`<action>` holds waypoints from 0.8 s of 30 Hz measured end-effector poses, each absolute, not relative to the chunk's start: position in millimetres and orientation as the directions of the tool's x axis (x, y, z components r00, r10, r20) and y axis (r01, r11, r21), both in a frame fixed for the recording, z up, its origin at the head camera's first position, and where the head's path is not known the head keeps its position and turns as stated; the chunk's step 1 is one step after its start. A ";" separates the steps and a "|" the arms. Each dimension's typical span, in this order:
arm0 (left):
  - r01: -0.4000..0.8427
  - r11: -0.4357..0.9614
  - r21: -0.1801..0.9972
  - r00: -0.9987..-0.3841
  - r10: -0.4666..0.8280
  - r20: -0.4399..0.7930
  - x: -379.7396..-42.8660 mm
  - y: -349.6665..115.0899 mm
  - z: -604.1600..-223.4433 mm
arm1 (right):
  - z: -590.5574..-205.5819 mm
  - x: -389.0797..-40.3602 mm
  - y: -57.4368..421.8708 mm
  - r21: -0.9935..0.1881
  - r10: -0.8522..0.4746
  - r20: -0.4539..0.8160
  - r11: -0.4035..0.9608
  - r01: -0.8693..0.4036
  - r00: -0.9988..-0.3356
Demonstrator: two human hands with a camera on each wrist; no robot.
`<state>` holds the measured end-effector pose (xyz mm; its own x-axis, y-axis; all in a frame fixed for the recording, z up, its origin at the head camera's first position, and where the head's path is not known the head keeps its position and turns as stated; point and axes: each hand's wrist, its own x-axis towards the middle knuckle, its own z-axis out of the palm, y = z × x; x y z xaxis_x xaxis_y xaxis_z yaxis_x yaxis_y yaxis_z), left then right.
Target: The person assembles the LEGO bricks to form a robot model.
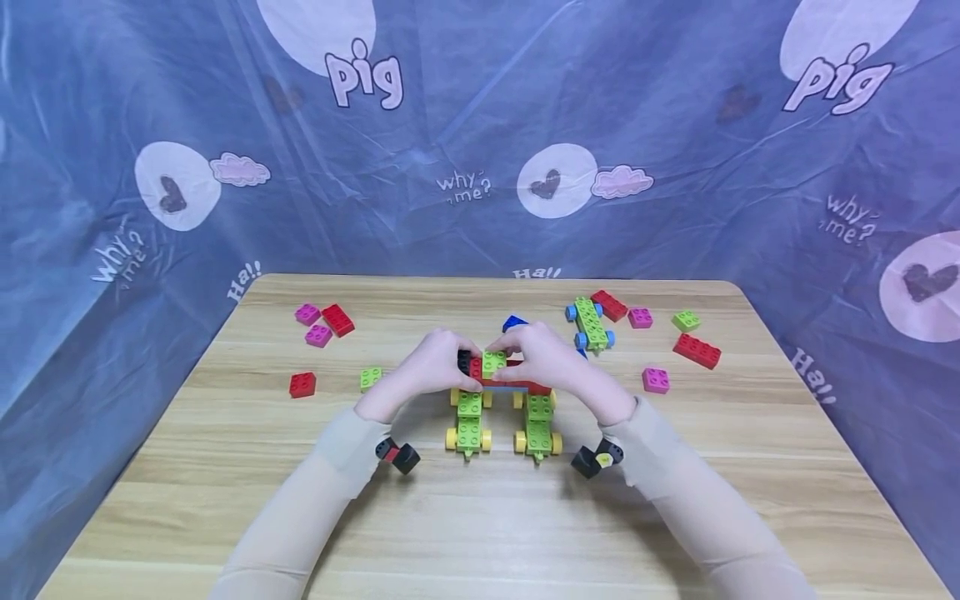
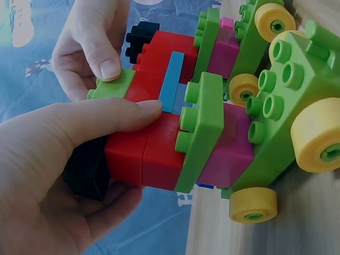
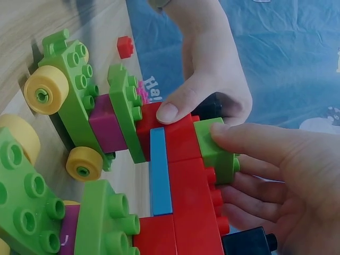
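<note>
A block model stands on two green wheeled bases (image 1: 469, 435) (image 1: 538, 435) with yellow wheels, side by side. Purple bricks (image 2: 228, 146) and green bricks rise from the bases to a bridge of red bricks (image 3: 194, 196), with a thin blue brick (image 3: 160, 172) along its underside. My left hand (image 1: 435, 364) grips the bridge's left end, thumb on the red, fingers behind near a black brick (image 2: 87, 170). Between thumb and fingers, my right hand (image 1: 551, 357) pinches a light green brick (image 3: 215, 143) atop the red ones. Another black brick (image 3: 247, 241) sits at the right end.
At the back right lies a green wheeled base (image 1: 590, 323) with blue wheels, beside a red brick (image 1: 609, 305). More red, pink and green bricks are scattered right (image 1: 697, 351) and left (image 1: 337, 320). A blue piece (image 1: 514, 322) lies behind the hands. A patterned blue cloth (image 1: 480, 233) hangs behind the table.
</note>
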<state>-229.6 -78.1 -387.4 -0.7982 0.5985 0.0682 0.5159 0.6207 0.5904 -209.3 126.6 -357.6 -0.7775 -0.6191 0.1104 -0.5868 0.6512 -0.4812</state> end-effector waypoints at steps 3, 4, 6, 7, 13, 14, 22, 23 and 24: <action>0.526 0.630 0.572 -0.797 0.600 0.071 -229.5 -78.4 -388.3 | -358.5 -210.0 127.7 -0.480 -0.619 0.109 0.653 -0.586 -0.778; 0.529 0.632 0.566 -0.795 0.602 0.072 -229.5 -78.6 -388.6 | -359.1 -210.2 128.0 -0.478 -0.619 0.110 0.653 -0.587 -0.778; 0.534 0.636 0.557 -0.794 0.603 0.073 -229.2 -79.2 -389.1 | -359.9 -210.4 128.6 -0.478 -0.620 0.116 0.650 -0.591 -0.776; 0.536 0.636 0.554 -0.794 0.604 0.075 -228.9 -79.7 -389.3 | -360.0 -210.1 128.7 -0.476 -0.625 0.122 0.645 -0.598 -0.771; 0.543 0.622 0.565 -0.787 0.612 0.083 -227.5 -85.2 -388.8 | -360.5 -208.4 128.7 -0.466 -0.643 0.140 0.629 -0.623 -0.753; 0.545 0.617 0.568 -0.785 0.614 0.086 -227.4 -86.7 -388.3 | -360.8 -208.2 128.8 -0.464 -0.642 0.140 0.630 -0.623 -0.753; 0.583 0.572 0.577 -0.754 0.645 0.123 -227.2 -104.3 -382.9 | -362.4 -207.5 134.8 -0.481 -0.620 0.157 0.632 -0.608 -0.769; 0.583 0.567 0.582 -0.751 0.649 0.121 -227.1 -107.4 -381.9 | -362.5 -207.6 136.4 -0.487 -0.617 0.160 0.629 -0.605 -0.770; 0.581 0.562 0.589 -0.749 0.651 0.118 -227.2 -110.7 -381.3 | -362.5 -207.5 138.4 -0.494 -0.615 0.162 0.627 -0.602 -0.772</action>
